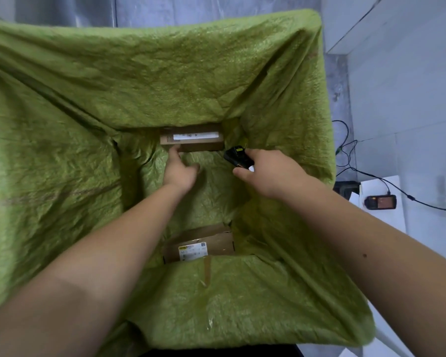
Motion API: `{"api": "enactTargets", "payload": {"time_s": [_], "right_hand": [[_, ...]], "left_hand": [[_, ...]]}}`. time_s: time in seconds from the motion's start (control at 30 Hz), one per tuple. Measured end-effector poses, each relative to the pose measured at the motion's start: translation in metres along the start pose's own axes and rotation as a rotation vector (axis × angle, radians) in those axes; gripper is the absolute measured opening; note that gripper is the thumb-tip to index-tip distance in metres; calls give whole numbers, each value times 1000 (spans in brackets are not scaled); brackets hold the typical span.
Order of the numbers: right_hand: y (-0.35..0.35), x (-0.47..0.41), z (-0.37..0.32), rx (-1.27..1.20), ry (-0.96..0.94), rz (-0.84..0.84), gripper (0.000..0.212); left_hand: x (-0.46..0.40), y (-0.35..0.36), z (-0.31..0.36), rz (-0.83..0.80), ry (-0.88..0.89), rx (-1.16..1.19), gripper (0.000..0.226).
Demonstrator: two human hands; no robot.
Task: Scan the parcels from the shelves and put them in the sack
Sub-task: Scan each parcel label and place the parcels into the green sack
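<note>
Parcels are seen at the bottom of the green sack (165, 81): a long cardboard box (191, 140) against the far wall, touched at its near edge by the straight fingers of the left hand (178, 169), and a labelled brown parcel (200, 245) against the near wall. A black scanner (236, 157) is gripped in the curled fingers of the right hand (267, 173), held above the sack floor just beside the long box. The slack walls could be dragged inward by the forearms, so the long box could be tipped or buried under folds
</note>
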State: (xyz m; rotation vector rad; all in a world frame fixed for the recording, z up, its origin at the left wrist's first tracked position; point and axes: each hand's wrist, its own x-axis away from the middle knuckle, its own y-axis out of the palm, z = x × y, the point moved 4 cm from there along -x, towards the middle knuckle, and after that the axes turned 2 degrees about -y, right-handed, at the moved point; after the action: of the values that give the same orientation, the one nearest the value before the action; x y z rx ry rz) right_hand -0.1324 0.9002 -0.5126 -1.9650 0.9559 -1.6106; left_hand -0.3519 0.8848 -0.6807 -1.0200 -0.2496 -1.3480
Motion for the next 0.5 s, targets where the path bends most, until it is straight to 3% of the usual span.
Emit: {"api": "enactTargets", "payload": {"time_s": [0.17,0.3,0.5], "right_hand": [[-9,32,1,38,-20,54,56],[-18,69,9,66,-5,86,60],[-33,128,24,14,-3,168,62]], "left_hand": [[43,-10,-9,-140,150,-400,70],[79,-22,1,-180,156,-473,66],[139,-35,47,-198,366,-601,68]]}}
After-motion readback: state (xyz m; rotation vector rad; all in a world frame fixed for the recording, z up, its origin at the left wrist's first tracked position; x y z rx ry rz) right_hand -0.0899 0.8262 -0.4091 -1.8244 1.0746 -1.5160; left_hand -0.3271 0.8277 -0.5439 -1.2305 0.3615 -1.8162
